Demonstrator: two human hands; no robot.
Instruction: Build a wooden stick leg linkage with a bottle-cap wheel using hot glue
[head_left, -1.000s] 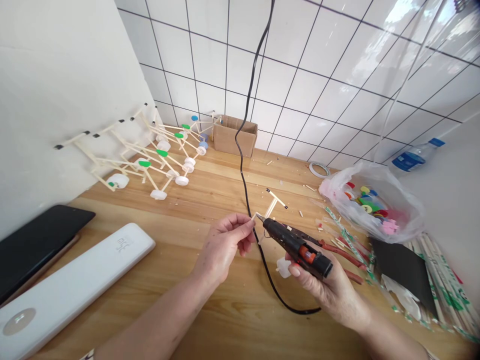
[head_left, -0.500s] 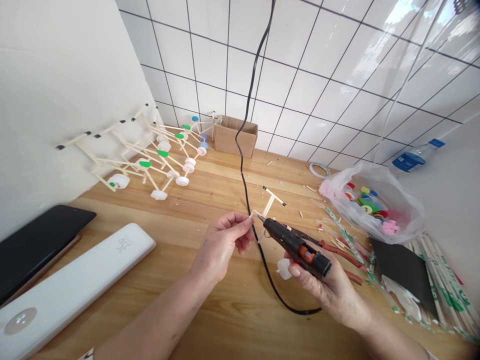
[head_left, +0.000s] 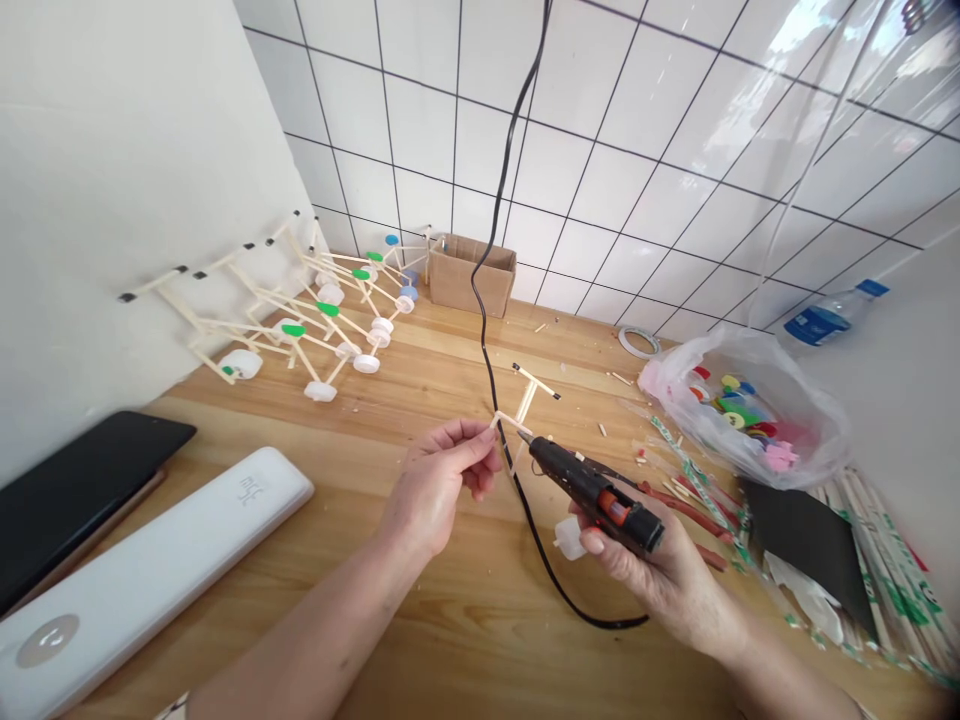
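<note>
L hand [head_left: 439,475] has thumb & index fingertips pinched tog. on one end of a small stick frame [head_left: 528,401], other fingers loosely curled under. Frame is held up over the worktop [head_left: 435,645], approx. mid-view: a crossbar w/ black tips at the far end, a pale stem, then a bent stick running back to the L fingertips. R hand [head_left: 675,585] is wrapped round the grip of a black glue gun [head_left: 577,475], thumb along its near side, an orange part showing in the body; nozzle points up-left at the nr end of the frame, v. close, can't tell if touching. Black cable [head_left: 489,300] drops down the tiled wall [head_left: 577,150], passes behind the frame & curves twd the R hand. White cap [head_left: 570,538] just L of the R thumb; red-handled pliers [head_left: 697,513] lie beyond the gun, partly hidden by it. Far L, nr the plain wall: a row of stick models [head_left: 328,310] w/ mostly white wheels & green discs; cardboard box [head_left: 472,280] beside them at the back. R side: tape roll [head_left: 637,342], clear bag [head_left: 817,430] of coloured pcs, bottle [head_left: 825,315] w/ blue cap, black sheet [head_left: 806,540], wrapped stick bundles [head_left: 892,570]. Nr L: white power bank [head_left: 172,560] & a black phone [head_left: 90,485].
</note>
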